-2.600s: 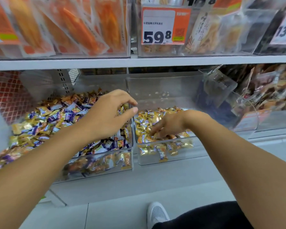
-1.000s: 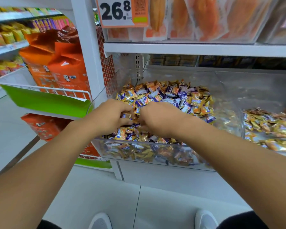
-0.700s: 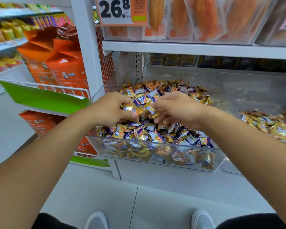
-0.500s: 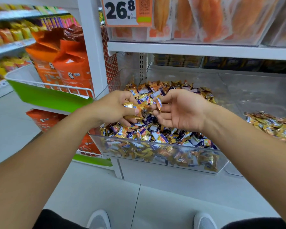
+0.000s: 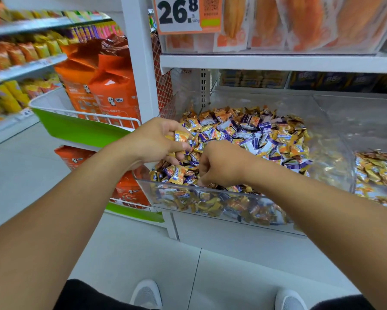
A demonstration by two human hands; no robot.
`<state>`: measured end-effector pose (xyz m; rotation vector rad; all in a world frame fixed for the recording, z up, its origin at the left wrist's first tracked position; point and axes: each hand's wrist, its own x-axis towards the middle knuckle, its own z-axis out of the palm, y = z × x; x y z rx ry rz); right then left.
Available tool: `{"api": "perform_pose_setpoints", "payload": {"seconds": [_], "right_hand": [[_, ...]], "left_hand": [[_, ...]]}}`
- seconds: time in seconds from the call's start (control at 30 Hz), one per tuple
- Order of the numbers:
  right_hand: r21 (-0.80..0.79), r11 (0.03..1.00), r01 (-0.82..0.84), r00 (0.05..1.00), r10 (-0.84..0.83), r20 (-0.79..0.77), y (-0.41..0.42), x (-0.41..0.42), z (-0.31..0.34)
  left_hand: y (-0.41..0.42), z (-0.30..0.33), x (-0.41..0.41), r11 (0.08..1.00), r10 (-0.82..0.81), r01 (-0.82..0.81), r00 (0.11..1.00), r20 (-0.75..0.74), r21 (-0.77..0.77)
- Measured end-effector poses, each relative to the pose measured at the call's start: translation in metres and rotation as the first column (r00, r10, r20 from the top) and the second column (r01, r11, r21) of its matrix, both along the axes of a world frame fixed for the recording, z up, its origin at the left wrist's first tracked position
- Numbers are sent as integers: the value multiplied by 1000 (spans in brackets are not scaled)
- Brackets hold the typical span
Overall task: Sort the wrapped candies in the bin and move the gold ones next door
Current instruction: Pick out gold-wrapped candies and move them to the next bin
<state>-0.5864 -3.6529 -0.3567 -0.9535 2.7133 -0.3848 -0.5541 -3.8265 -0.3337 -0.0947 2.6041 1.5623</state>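
Above the clear bin (image 5: pixel 210 198) of mixed candies (image 5: pixel 255 135), the left hand (image 5: pixel 152 142) pinches gold candies (image 5: pixel 180 137); the right hand (image 5: pixel 221 164) digs curled fingers into the pile near the bin's front wall. Whether it grips anything, I cannot tell.

Bare forearms, no sleeves; dark trousers (image 5: pixel 94 296); white mesh shoes (image 5: pixel 146 294).

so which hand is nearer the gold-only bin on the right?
Right. The right hand digs in the mixed bin's front, nearer the gold-only bin; the left hand is further left, holding candies.
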Motion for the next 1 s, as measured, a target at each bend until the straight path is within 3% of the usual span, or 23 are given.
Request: {"api": "perform_pose_setpoints", "payload": {"seconds": [0.13, 0.3, 0.37, 0.5, 0.57, 0.6, 0.67, 0.73, 0.8, 0.9, 1.0], "right_hand": [[-16, 1000, 9, 997, -7, 82, 14, -9, 8], [-195, 974, 113, 994, -113, 11, 24, -14, 8], [-227, 966, 126, 990, -138, -39, 20, -10, 7], [-48, 996, 74, 984, -81, -160, 7, -1, 3], [-150, 984, 93, 982, -116, -152, 8, -5, 11], [-262, 955, 143, 982, -169, -80, 11, -8, 17], [-495, 805, 328, 941, -232, 247, 23, -10, 31], [-565, 624, 539, 795, -156, 587, 37, -9, 39], [-572, 552, 606, 742, -134, 657, 52, -11, 41], [-551, 591, 590, 796, -312, 518, 68, -19, 42], [-427, 829, 360, 927, -370, 62, 80, -27, 39]], "left_hand": [[-3, 0, 2, 999, -50, 50, 997, 64, 1], [2, -1, 0, 996, -67, 73, 992, 107, -51], [1, -3, -1, 970, -112, 126, 991, 77, -209], [-2, -3, -2, 786, -332, 318, 941, 73, -531], [3, -4, -1, 713, -376, 356, 921, 99, -605], [6, -5, -2, 678, -404, 381, 908, 113, -628], [11, -12, -5, 622, -458, 423, 879, 132, -659], [12, -17, -8, 601, -464, 424, 875, 136, -678], [13, -20, -12, 616, -461, 403, 881, 106, -676], [15, -22, -14, 589, -513, 457, 848, 129, -666], [21, -25, -16, 556, -538, 483, 829, 150, -677]]}}
